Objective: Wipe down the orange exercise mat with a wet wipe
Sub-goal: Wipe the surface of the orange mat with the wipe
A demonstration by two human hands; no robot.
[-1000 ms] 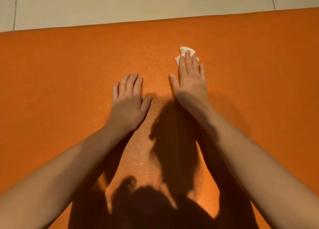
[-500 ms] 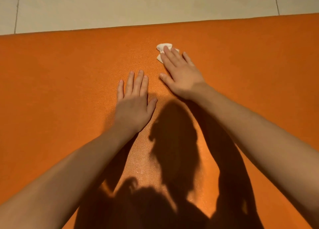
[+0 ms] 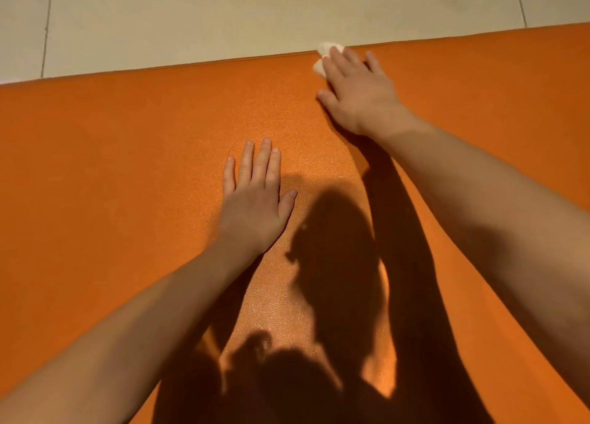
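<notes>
Wipe [image 3: 325,47], white, crumpled: pressed beneath straight fingertips of right hand [image 3: 354,96], at orange mat [image 3: 127,168] far edge; left hand [image 3: 255,209] flat, empty.

The left hand [image 3: 255,212], right hand [image 3: 359,99] and both forearms [image 3: 134,327] are bare.

This is an indoor room seen from low down. A floor [image 3: 191,24] of large pale beige tiles with thin dark grout lines [image 3: 47,24] runs along the far side. An orange exercise mat [image 3: 95,168] lies flat on it. Warm light throws hard shadows [image 3: 335,248] onto the mat. Whether it is a home or a gym cannot be told.
</notes>
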